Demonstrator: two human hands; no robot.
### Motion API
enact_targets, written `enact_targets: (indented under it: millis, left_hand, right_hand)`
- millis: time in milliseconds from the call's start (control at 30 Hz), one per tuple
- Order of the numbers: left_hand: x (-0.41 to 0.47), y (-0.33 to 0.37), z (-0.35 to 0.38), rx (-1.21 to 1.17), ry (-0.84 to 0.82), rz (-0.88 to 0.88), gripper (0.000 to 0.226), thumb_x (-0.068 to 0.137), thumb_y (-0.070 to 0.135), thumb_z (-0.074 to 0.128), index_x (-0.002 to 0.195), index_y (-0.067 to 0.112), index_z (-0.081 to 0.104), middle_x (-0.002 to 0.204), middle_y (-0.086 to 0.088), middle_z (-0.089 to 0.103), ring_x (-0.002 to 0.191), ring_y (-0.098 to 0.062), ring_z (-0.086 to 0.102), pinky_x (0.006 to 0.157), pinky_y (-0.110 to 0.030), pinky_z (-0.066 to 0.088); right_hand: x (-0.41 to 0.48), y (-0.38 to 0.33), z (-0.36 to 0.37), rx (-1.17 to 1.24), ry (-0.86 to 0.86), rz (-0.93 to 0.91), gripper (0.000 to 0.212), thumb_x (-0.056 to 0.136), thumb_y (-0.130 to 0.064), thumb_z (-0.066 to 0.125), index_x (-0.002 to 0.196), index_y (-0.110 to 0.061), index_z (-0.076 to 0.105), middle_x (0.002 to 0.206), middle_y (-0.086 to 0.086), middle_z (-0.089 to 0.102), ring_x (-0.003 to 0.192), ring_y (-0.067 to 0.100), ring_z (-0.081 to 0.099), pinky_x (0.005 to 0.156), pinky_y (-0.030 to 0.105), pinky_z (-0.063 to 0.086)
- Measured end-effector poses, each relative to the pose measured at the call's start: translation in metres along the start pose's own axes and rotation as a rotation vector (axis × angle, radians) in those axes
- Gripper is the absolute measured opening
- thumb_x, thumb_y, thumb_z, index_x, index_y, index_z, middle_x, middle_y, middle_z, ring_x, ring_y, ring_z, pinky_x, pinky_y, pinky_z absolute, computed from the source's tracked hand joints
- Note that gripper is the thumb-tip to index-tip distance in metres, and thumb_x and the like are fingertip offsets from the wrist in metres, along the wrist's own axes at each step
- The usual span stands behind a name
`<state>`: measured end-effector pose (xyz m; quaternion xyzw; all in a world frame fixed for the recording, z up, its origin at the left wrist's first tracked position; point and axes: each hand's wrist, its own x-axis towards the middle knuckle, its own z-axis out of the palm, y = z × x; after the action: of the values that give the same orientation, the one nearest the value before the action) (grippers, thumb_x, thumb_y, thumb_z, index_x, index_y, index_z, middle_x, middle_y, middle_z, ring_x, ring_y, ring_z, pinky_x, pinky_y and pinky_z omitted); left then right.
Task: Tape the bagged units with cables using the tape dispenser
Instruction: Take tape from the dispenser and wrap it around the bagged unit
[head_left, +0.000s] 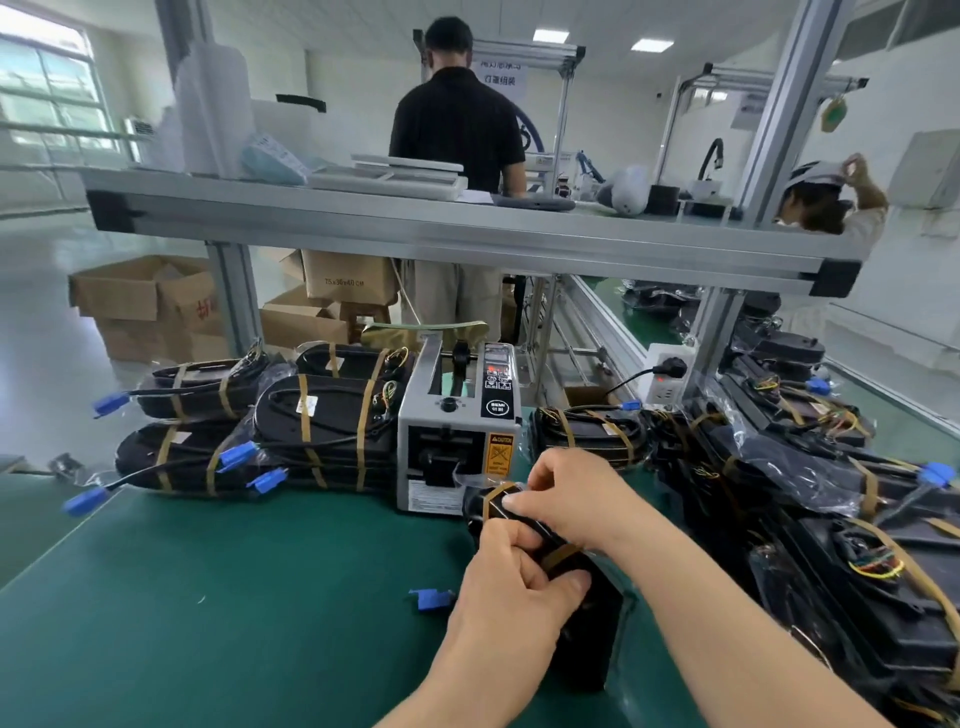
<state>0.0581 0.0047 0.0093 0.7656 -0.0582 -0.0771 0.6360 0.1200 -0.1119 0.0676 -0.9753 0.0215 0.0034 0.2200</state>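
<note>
A black bagged unit (587, 618) lies on the green table in front of me, wrapped with brown tape strips. My left hand (511, 582) grips its middle, thumb pressed on a tape band. My right hand (566, 493) pinches the far end of the unit, fingers over a tape strip (496, 496) there. The grey tape dispenser (457, 431) stands just behind the unit, its slot facing me. A blue cable connector (428, 597) lies on the mat left of my left hand.
Taped units (291, 431) with blue connectors are stacked left of the dispenser. More bagged units (810, 499) pile up on the right. An aluminium shelf frame (467, 228) crosses overhead. Two people work beyond it. Cardboard boxes (150, 306) stand on the floor at the left.
</note>
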Motion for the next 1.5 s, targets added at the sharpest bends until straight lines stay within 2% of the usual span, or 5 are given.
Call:
enact_targets:
  millis: [500,767,967,1233,1500]
  left_hand:
    - [0.113,0.001,-0.076,-0.721,0.335,-0.515,0.021,0.095,0.020,0.066,0.075,0.014,0.062,0.042,0.008,0.054,0.038,-0.002,0.048,0.051,-0.019,0.038]
    - [0.126,0.008,-0.065,-0.756,0.392,-0.541,0.010,0.091,0.015,0.069,0.101,0.013,0.067,0.060,0.004,0.062,0.034,-0.002,0.053,0.047,-0.022,0.040]
    - [0.118,0.009,-0.056,-0.808,0.555,-0.420,0.013,0.086,0.009,0.069,0.075,0.010,0.062,0.044,0.004,0.057,0.037,-0.004,0.050,0.042,-0.020,0.041]
    - [0.059,0.010,-0.063,-0.481,0.092,-0.058,0.031,0.086,0.014,0.070,0.057,0.022,0.066,0.060,0.003,0.053,0.050,-0.007,0.045,0.052,-0.019,0.044]
    - [0.065,0.019,-0.051,-0.209,0.050,-0.099,0.012,0.084,0.016,0.074,0.072,0.012,0.075,0.047,0.007,0.051,0.042,-0.005,0.039,0.045,-0.016,0.037]
  right_hand:
    - [-0.006,0.015,0.019,0.227,0.259,-0.020,0.027,0.081,-0.039,0.078,0.068,-0.024,0.060,0.077,-0.008,0.062,0.072,0.008,0.057,0.064,0.026,0.044]
    - [-0.007,0.012,0.020,0.242,0.250,-0.035,0.026,0.081,-0.039,0.078,0.069,-0.025,0.061,0.081,-0.009,0.061,0.075,0.008,0.057,0.067,0.026,0.047]
    - [-0.010,0.011,0.020,0.280,0.240,-0.047,0.027,0.094,-0.040,0.062,0.073,-0.024,0.057,0.079,-0.008,0.062,0.075,0.009,0.057,0.071,0.029,0.049]
    - [-0.005,0.013,0.016,0.229,0.221,0.013,0.016,0.093,-0.032,0.062,0.080,-0.024,0.063,0.082,-0.009,0.066,0.083,0.010,0.059,0.071,0.030,0.048]
    - [-0.007,0.008,0.017,0.230,0.211,0.011,0.019,0.094,-0.033,0.059,0.081,-0.020,0.064,0.085,-0.003,0.068,0.086,0.019,0.062,0.078,0.036,0.052]
